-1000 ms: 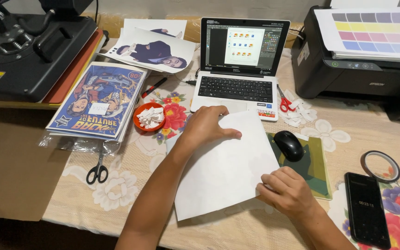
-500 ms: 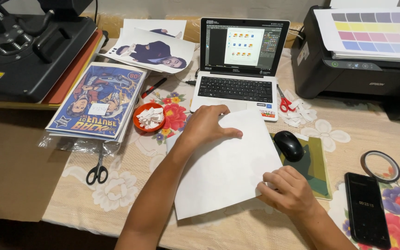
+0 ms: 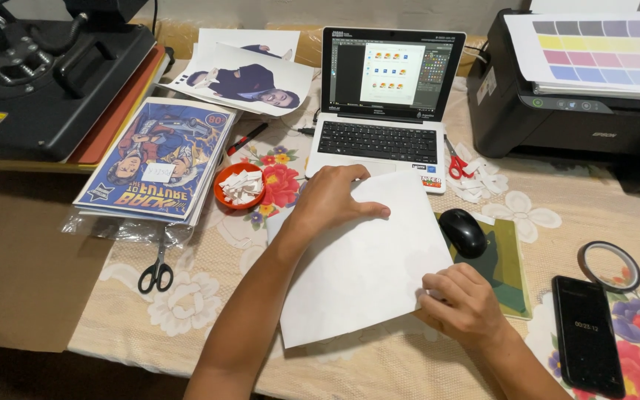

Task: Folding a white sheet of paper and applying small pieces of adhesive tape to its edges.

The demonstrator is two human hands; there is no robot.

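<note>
A blank white sheet of paper [image 3: 368,267] lies tilted on the floral tablecloth [image 3: 209,326] in front of an open laptop [image 3: 383,111]. My left hand [image 3: 331,200] presses flat on the sheet's upper left corner, fingers spread over the top edge. My right hand [image 3: 464,304] pinches the sheet's lower right edge between thumb and curled fingers. A black computer mouse [image 3: 463,232] sits on a green mat [image 3: 512,274] just above my right hand.
A black heat press [image 3: 46,74] stands at far left, a black printer [image 3: 579,89] with a colour test sheet at far right. Printed pictures [image 3: 157,159], an orange bowl of paper scraps [image 3: 240,187], black scissors [image 3: 157,270], red scissors [image 3: 457,164], a tape roll [image 3: 609,265] and a phone [image 3: 587,333] lie around.
</note>
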